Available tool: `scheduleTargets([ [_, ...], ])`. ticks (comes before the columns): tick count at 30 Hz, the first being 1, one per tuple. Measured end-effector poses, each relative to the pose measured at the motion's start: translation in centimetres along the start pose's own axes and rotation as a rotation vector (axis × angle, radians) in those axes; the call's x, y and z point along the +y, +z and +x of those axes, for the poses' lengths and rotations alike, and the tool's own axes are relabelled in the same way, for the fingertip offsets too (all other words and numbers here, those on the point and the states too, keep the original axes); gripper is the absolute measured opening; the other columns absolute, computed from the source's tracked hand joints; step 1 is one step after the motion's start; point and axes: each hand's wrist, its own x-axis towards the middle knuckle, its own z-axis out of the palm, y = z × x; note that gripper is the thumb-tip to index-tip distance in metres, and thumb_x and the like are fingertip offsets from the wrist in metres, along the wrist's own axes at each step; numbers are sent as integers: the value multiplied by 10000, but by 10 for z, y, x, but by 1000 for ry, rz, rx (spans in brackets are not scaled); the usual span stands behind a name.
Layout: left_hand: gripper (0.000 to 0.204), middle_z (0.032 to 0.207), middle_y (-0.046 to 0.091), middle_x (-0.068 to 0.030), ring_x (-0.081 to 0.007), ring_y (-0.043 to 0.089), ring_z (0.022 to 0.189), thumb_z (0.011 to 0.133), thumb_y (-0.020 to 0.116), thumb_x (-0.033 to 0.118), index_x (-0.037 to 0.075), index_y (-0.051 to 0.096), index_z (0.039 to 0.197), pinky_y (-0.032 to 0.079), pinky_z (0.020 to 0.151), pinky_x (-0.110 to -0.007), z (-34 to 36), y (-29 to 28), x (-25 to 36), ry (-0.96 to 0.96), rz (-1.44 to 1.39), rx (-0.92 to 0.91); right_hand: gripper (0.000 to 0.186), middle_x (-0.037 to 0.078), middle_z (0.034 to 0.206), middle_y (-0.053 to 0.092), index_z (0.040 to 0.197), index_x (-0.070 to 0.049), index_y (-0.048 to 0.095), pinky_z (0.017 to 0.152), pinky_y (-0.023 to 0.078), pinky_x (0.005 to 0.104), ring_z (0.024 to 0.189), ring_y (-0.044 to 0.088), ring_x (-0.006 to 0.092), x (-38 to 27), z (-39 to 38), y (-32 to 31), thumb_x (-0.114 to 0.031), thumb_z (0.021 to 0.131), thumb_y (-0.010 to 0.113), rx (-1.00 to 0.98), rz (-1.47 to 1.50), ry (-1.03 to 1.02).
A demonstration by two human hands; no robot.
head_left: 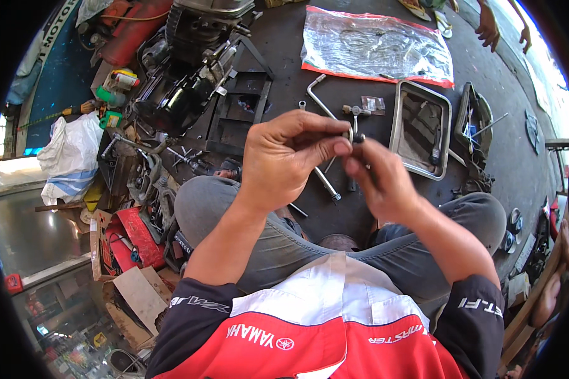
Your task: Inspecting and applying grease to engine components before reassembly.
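Observation:
Over my lap, my left hand (278, 161) is closed, pinching a small dark round part (359, 137) with a pale, thin rim between thumb and fingers. Its exact kind is too small to tell. My right hand (385, 180), slightly smeared by motion, has its curled fingertips against the same part from the other side. Just beyond the fingers lies a metal tool with a brass-coloured cross head (356, 111). An angled socket wrench (319, 96) lies behind my left fingers, and a long metal bar (327, 184) rests on the floor beneath my hands.
An engine (186, 76) stands at far left beside a black metal frame (241, 95). Far ahead lies a clear plastic bag (376, 47) with red edges. A metal tray (447, 148) holds tools at right, beside a dark tool case (477, 110). Another person's hand (488, 30) hangs at far right.

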Motion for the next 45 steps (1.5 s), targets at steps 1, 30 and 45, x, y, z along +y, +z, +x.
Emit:
scheduleTargets([
  [1, 194, 967, 767, -105, -165, 763, 910, 866, 783, -99, -33, 789, 1049, 619, 810, -258, 2, -2, -2, 59, 100, 43, 88, 173, 915, 646, 1024, -10, 637, 730, 532, 416, 849, 668, 376, -7, -5, 1, -1, 947, 678, -37, 5, -58],
  [30, 235, 1066, 765, -140, -185, 750, 949, 809, 817, -111, -20, 784, 1024, 627, 832, -291, 1, 2, -5, 85, -40, -84, 152, 143, 886, 622, 994, -22, 649, 716, 540, 442, 828, 654, 375, 9, 28, -33, 4, 874, 739, 43, -130, -338],
  [45, 227, 1120, 755, -164, -187, 746, 968, 825, 782, -149, -27, 774, 1017, 630, 868, -291, -4, -4, -2, 156, 102, -138, 176, 157, 879, 628, 1022, -6, 667, 712, 540, 443, 819, 655, 383, -2, 28, -34, 0, 866, 749, -34, -189, -272],
])
